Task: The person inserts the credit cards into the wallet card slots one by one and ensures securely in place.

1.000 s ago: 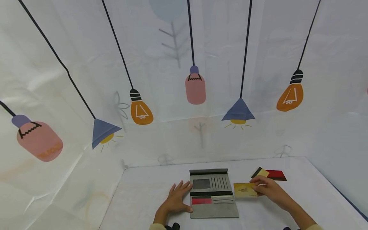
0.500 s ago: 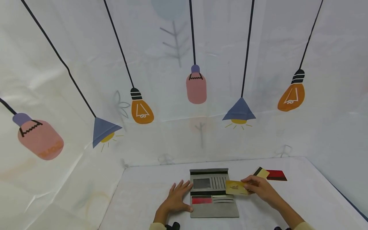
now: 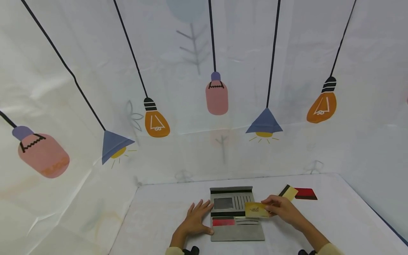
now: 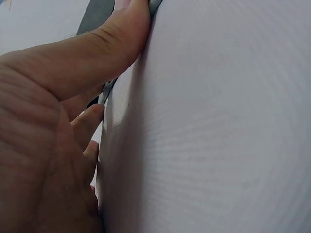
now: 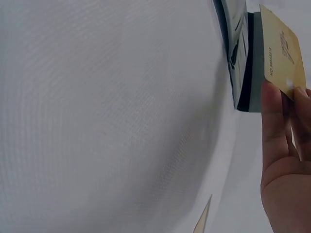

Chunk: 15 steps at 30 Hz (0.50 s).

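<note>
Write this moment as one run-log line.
left hand: touches left edge of open grey rectangular wallet | right hand: pinches yellow rectangular card over wallet's right edge

White wall sheeting (image 3: 274,156), creased at left, printed with six lamps on black cords: two pink jar-shaped pendants, one far left (image 3: 44,156), one centre (image 3: 217,99); two blue cone-shaded lamps, left (image 3: 114,143) and right (image 3: 264,122), with yellow bulbs and rays; two orange light bulbs, left (image 3: 157,124) and right (image 3: 322,108). Faint bare branch (image 3: 195,49), upper centre, beneath a pale blue disc (image 3: 186,10). White tabletop (image 3: 159,209), meeting the sheeting along its far edge.
</note>
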### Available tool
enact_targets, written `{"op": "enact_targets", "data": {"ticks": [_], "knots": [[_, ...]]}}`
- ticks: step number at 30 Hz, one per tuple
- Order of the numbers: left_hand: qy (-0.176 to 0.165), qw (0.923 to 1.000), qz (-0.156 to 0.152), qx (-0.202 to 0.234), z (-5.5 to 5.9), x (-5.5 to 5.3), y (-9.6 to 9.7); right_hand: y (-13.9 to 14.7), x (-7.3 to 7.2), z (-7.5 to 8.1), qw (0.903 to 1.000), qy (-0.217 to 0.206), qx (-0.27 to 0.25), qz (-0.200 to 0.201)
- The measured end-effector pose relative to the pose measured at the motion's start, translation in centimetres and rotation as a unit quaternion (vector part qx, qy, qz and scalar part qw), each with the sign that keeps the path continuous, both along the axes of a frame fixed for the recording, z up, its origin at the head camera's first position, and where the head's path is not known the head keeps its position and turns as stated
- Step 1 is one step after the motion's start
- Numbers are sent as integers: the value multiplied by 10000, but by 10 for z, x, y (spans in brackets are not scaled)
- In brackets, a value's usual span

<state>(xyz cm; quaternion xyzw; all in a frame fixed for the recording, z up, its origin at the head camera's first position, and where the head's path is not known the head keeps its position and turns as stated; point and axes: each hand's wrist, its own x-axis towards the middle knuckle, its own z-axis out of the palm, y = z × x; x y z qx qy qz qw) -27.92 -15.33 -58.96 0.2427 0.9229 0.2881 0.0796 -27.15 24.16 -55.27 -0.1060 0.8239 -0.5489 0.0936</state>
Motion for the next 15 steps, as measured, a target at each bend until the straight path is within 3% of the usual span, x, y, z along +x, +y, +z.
{"op": "enact_targets", "data": {"ticks": [15], "knots": [[113,9999,-11,-30,-2,1,0,-11,-3,-3,9994,74,48,344]]}}
